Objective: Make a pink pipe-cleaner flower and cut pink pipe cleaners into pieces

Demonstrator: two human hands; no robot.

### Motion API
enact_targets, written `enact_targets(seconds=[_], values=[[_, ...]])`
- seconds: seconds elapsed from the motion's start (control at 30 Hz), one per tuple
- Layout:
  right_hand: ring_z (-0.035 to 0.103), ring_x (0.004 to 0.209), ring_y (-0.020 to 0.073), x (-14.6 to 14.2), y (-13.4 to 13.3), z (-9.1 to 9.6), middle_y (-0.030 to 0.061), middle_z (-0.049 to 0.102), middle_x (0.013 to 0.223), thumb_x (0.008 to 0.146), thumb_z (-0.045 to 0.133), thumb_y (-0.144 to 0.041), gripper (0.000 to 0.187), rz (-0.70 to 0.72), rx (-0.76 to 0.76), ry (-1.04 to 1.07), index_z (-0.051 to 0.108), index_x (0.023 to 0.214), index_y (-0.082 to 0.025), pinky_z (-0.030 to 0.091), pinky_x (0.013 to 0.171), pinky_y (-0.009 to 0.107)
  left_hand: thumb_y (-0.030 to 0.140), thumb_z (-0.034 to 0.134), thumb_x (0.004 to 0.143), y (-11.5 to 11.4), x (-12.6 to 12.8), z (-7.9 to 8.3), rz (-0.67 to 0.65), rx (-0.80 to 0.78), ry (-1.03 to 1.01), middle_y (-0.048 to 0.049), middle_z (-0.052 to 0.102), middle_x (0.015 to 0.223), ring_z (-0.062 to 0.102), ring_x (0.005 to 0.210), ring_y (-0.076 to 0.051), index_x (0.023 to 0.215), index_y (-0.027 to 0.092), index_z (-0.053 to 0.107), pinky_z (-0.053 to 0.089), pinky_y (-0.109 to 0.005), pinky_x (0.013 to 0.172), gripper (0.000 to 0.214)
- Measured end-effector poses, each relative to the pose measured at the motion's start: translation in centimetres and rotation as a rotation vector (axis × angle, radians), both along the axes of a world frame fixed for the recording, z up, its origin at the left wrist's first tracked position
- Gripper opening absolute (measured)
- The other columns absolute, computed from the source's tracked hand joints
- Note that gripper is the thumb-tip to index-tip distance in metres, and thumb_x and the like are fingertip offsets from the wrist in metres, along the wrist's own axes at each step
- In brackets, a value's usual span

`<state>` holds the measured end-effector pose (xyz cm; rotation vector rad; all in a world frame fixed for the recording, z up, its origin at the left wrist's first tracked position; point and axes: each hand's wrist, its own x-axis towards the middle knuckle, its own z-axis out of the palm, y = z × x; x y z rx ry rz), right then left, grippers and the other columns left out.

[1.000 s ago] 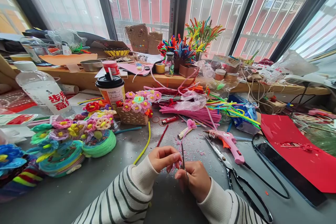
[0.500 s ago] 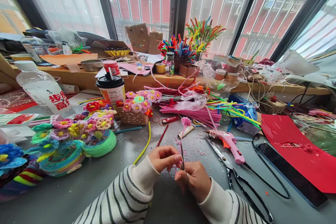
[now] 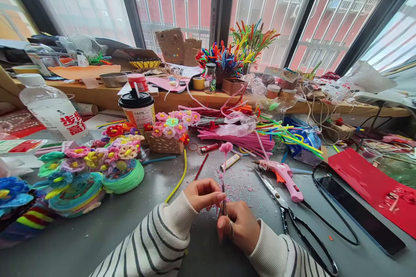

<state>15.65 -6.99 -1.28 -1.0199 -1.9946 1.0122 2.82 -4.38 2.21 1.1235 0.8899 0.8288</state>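
Note:
My left hand [image 3: 203, 193] pinches the lower end of a thin pink pipe-cleaner stem [image 3: 224, 162] that stands upright with a fluffy pink ball at its top. My right hand [image 3: 238, 226] is closed round small scissors [image 3: 223, 199], whose blades point up against the stem just beside my left fingertips. Both hands meet low in the middle of the head view, above the grey table [image 3: 136, 220]. Pink fluff clippings [image 3: 242, 185] lie scattered on the table beyond my hands.
A pink glue gun [image 3: 283, 175] and large black-handled scissors [image 3: 292, 220] lie to the right, then a phone [image 3: 357, 212] and red paper [image 3: 377, 186]. Pipe-cleaner flowers [image 3: 97, 160] and a flower basket [image 3: 167, 134] sit left. A lidded cup [image 3: 138, 110], bottle [image 3: 53, 110] and pipe-cleaner bundles [image 3: 247, 140] stand behind.
The pink stem has swung from leaning right to upright, its fluffy tip moving left and up. My hands stayed put. The red paper has shifted to the right.

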Motion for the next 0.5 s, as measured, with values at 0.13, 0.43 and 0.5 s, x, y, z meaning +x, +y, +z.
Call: enact_targets(seconds=[0.13, 0.43, 0.5], values=[[0.04, 0.035, 0.008, 0.06, 0.2, -0.11, -0.0012, 0.038, 0.031, 0.064, 0.022, -0.067, 0.068, -0.044, -0.03, -0.017, 0.048, 0.03, -0.015, 0.032, 0.041, 0.02, 0.032, 0.065, 0.049, 0.03, 0.02, -0.02, -0.001, 0.003, 0.021, 0.0048, 0.051, 0.04, 0.036, 0.031, -0.002, 0.05, 0.012, 0.046, 0.024, -0.016, 0.033, 0.027], [0.037, 0.033, 0.0073, -0.03, 0.15, -0.11, -0.0011, 0.039, 0.03, 0.062, 0.018, -0.069, 0.07, -0.042, -0.016, -0.023, 0.049, 0.031, -0.015, 0.03, 0.038, 0.02, 0.029, 0.065, 0.049, 0.04, 0.04, -0.22, 0.001, 0.026, 0.051, 0.0045, 0.051, 0.04, 0.037, 0.032, -0.002, 0.049, 0.012, 0.044, 0.023, -0.016, 0.033, 0.027], [0.038, 0.032, 0.0071, -0.02, 0.15, -0.14, -0.0011, 0.039, 0.03, 0.064, 0.022, -0.067, 0.068, -0.053, -0.018, -0.012, 0.048, 0.03, -0.015, 0.031, 0.039, 0.02, 0.029, 0.066, 0.048, 0.03, 0.05, -0.19, 0.0, 0.026, 0.047, 0.0051, 0.05, 0.039, 0.036, 0.032, -0.002, 0.048, 0.013, 0.044, 0.022, -0.016, 0.033, 0.027]])
